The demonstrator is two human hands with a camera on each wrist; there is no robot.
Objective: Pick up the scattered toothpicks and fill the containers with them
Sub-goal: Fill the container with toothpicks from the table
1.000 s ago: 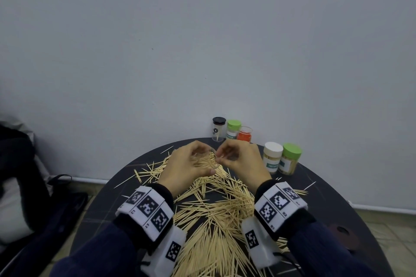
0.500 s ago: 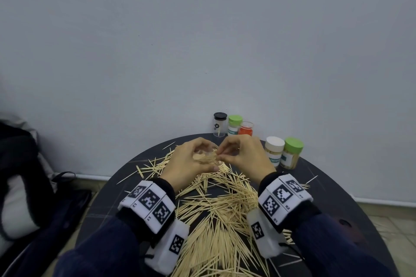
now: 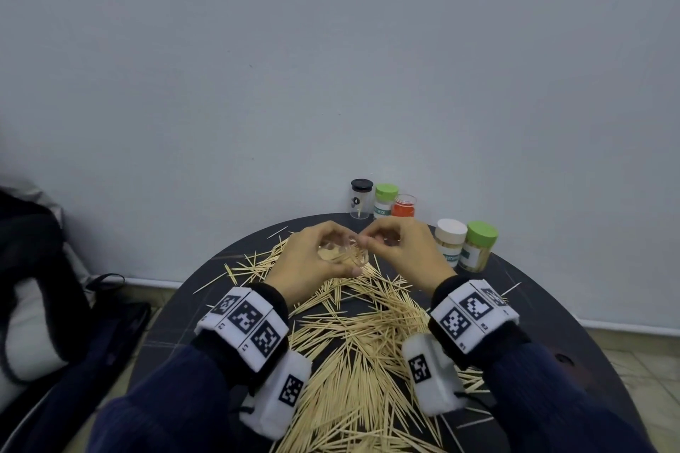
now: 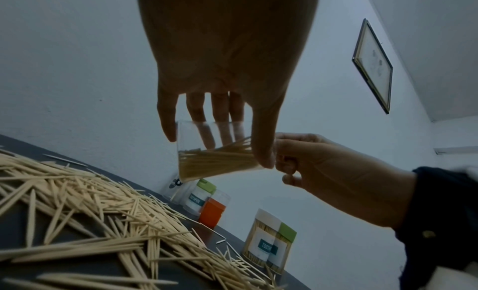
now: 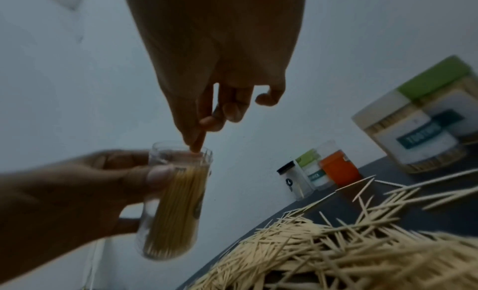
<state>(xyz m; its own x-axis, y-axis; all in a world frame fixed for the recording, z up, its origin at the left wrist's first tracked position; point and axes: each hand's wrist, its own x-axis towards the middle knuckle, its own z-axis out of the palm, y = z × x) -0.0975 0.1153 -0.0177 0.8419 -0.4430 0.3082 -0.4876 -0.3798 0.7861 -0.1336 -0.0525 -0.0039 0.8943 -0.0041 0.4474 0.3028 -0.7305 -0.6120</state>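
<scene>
Left hand [image 3: 312, 261] gripping clear container [image 4: 214, 151], part-filled. Right hand [image 3: 401, 250] fingers [image 5: 196, 139] pinching toothpick at container mouth. Filling step underway; next: releasing, fetching more from counter [image 3: 544, 324] pile [image 3: 360, 360] below container.

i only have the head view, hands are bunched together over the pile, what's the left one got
Observer: The left hand holds a clear jar, lidless and tilted, fingers wrapped round it.
Operator: anything in it yet
Observer: Yes. The right wrist view shows a bundle of toothpicks filling much of it, packed lengthwise.
Operator: and the right hand
Observer: The right hand pinches a toothpick or a few, tip just at the jar's open mouth.
Operator: are the jars at the back full
Observer: The white-lidded jar looks packed; the black-lidded jar looks nearly empty.
</scene>
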